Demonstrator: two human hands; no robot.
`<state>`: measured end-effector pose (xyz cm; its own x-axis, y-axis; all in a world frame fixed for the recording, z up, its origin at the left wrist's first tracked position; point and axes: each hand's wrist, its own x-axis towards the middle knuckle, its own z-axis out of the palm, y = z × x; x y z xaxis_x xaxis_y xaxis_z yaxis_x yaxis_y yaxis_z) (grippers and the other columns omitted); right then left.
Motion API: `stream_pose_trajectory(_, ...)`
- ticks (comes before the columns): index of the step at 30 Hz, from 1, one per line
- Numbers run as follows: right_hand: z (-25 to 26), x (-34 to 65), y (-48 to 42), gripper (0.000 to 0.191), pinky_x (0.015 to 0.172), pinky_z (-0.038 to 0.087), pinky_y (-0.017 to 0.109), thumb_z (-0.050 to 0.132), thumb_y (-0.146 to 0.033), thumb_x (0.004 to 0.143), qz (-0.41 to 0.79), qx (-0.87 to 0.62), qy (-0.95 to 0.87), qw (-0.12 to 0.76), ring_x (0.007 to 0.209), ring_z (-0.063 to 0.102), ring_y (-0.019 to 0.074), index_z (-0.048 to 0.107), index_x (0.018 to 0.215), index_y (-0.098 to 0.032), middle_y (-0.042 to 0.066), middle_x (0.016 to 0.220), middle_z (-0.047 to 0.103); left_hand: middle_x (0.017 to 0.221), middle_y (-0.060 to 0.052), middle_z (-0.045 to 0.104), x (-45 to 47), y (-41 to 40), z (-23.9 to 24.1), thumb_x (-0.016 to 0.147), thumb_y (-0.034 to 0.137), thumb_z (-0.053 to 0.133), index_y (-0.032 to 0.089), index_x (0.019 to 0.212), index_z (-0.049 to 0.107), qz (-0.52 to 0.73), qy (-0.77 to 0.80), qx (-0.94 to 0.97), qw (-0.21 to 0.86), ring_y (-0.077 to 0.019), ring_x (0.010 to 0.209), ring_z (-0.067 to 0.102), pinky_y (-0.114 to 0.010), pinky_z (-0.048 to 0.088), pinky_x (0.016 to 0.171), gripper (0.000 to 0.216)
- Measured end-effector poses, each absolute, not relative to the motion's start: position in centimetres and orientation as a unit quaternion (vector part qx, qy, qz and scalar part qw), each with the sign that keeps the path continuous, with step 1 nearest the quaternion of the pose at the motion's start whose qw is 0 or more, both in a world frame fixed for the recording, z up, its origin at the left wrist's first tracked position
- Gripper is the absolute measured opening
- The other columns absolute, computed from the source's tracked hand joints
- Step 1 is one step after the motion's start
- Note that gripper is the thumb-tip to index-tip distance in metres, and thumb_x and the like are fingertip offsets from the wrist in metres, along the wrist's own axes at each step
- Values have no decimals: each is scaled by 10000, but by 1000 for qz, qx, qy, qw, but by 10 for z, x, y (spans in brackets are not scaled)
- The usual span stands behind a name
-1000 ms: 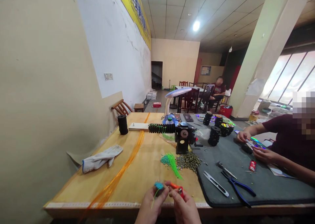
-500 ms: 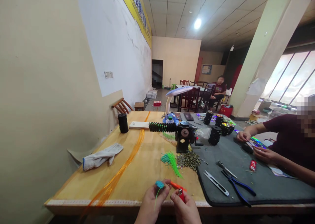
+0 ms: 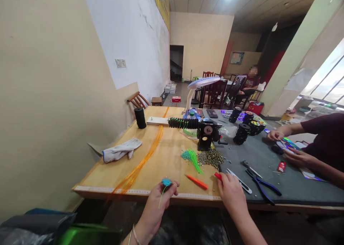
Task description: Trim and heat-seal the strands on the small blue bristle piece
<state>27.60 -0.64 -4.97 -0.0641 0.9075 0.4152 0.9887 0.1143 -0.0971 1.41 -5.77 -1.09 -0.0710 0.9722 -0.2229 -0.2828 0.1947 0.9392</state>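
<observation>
My left hand is at the table's front edge, shut on a small teal tuft with a thin green strand hanging from it. My right hand grips a red lighter, mostly hidden by the fingers, beside the grey work mat. An orange-handled tool lies on the wooden table between my hands. Farther ahead sit a bundle of green strands, teal beads and a heap of bronze-coloured beads.
Thread snips and blue-handled pliers lie on the mat. A black winding device holds a ribbed spool. Orange strands and a white glove lie on the table. A co-worker's hands work at the right.
My hands have moved apart, the right one going right to the mat's edge with the lighter. The orange-handled tool now lies on the table. The whole view has shifted upward.
</observation>
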Motion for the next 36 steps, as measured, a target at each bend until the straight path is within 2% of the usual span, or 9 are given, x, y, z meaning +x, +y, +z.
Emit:
stream_pose_trajectory(4, -48, 279, -7, 245, 762, 439, 387, 546, -266, 852, -147, -647, -726, 180, 906, 557, 296, 663, 1024, -137, 131, 964, 655, 638, 32, 565, -5, -74, -15, 686, 467, 731, 160, 826, 681, 523, 530, 351, 568, -50, 466, 288, -195, 178, 439, 341)
stream_pose_trajectory(7, -48, 273, -28, 249, 818, 438, 398, 529, -295, 867, -126, -612, -730, 277, 939, 565, 286, 655, 1023, -147, 126, 1003, 662, 633, 28, 566, -19, -90, -20, 691, 482, 721, 168, 820, 685, 514, 556, 358, 547, -71, 492, 334, -198, 232, 452, 341)
stream_pose_trajectory(10, -61, 256, -62, 207, 769, 467, 307, 515, -316, 889, -23, -565, -738, 370, 830, 618, 215, 660, 940, -177, 87, 875, 687, 618, 19, 571, -30, -104, -26, 676, 496, 724, 175, 759, 681, 512, 592, 360, 508, -102, 524, 398, -207, 273, 459, 335)
stream_pose_trajectory(13, -87, 230, -87, 189, 695, 491, 222, 539, -311, 882, 127, -544, -754, 345, 765, 670, 170, 668, 963, -198, 63, 868, 718, 576, 14, 562, -32, -114, -36, 662, 502, 731, 177, 727, 680, 500, 602, 383, 491, -140, 578, 470, -219, 355, 522, 335)
stream_pose_trajectory(18, -124, 185, -83, 303, 502, 436, 228, 540, -357, 865, 228, -590, -727, 269, 531, 646, 179, 647, 1064, -155, 17, 587, 675, 629, 2, 565, -17, -122, -57, 703, 496, 701, 159, 705, 656, 493, 543, 424, 532, -135, 579, 485, -237, 409, 587, 340)
stream_pose_trajectory(23, -124, 170, -72, 352, 501, 402, 201, 369, -318, 951, 107, -535, -769, 333, 527, 657, 147, 634, 762, -185, 31, 603, 684, 712, -46, 609, -9, -117, -63, 808, 358, 609, 163, 746, 643, 468, 460, 564, 501, -153, 614, 553, -243, 437, 590, 207)
stream_pose_trajectory(26, -110, 175, -76, 361, 531, 390, 214, 309, -252, 973, -57, -466, -800, 374, 524, 640, 138, 628, 822, -180, 30, 613, 681, 934, -114, 674, -9, -106, -54, 763, 149, 599, 172, 762, 657, 413, 423, 684, 426, -219, 832, 635, -267, 476, 729, 62)
stream_pose_trajectory(30, -83, 187, -78, 325, 580, 403, 236, 303, -183, 964, -131, -415, -821, 369, 568, 632, 144, 626, 928, -161, 40, 675, 698, 1203, -126, 623, 2, -88, -35, 652, -8, 557, 187, 808, 657, 366, 385, 764, 365, -271, 1114, 573, -290, 442, 913, 269)
stream_pose_trajectory(36, -54, 205, -68, 317, 688, 466, 242, 327, -143, 949, -139, -360, -851, 356, 710, 678, 164, 643, 977, -152, 63, 819, 737, 803, -85, 673, 20, -68, -19, 704, 13, 521, 171, 791, 639, 331, 397, 784, 344, -210, 767, 608, -258, 459, 703, 216)
